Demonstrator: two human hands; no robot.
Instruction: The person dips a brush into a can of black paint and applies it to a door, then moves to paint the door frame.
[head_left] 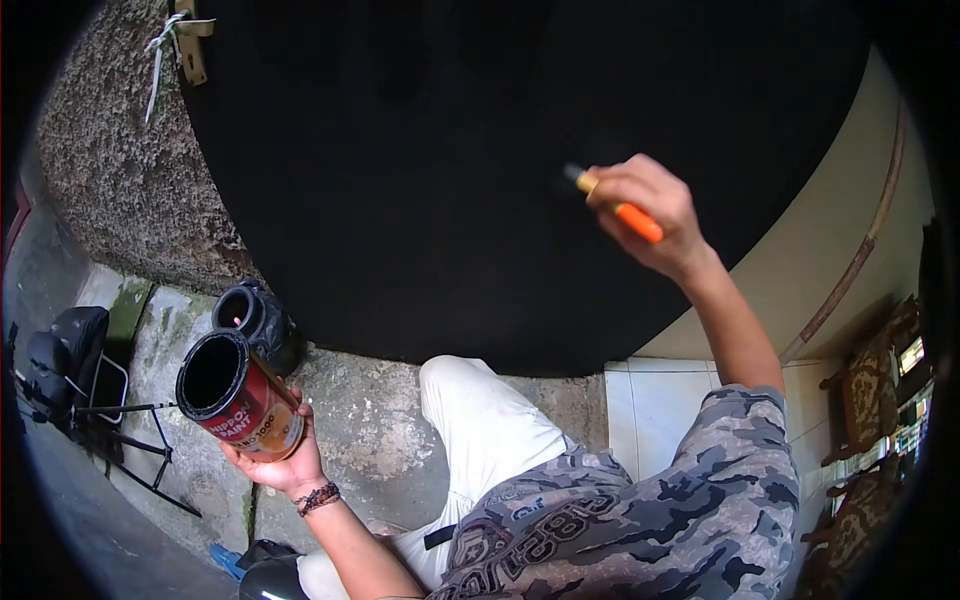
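My left hand [282, 452] is wrapped round an open paint can [262, 418] with a red and gold label, its rim coated in black and its inside dark. In my right hand [648, 208] is a paintbrush [640, 222] with an orange handle, gripped near its yellowish ferrule. The brush tip points up and left, right at the surface of a large black door [450, 200]. A brass-coloured handle plate [190, 50], tied with a white cord, sits at the door's upper left edge.
Behind the can stands a dark pot [268, 325] on the concrete floor [370, 420]. A black folding stand [130, 430] is at the left. Beside the door runs a rough wall [150, 190]; patterned wooden chairs [865, 400] line the right.
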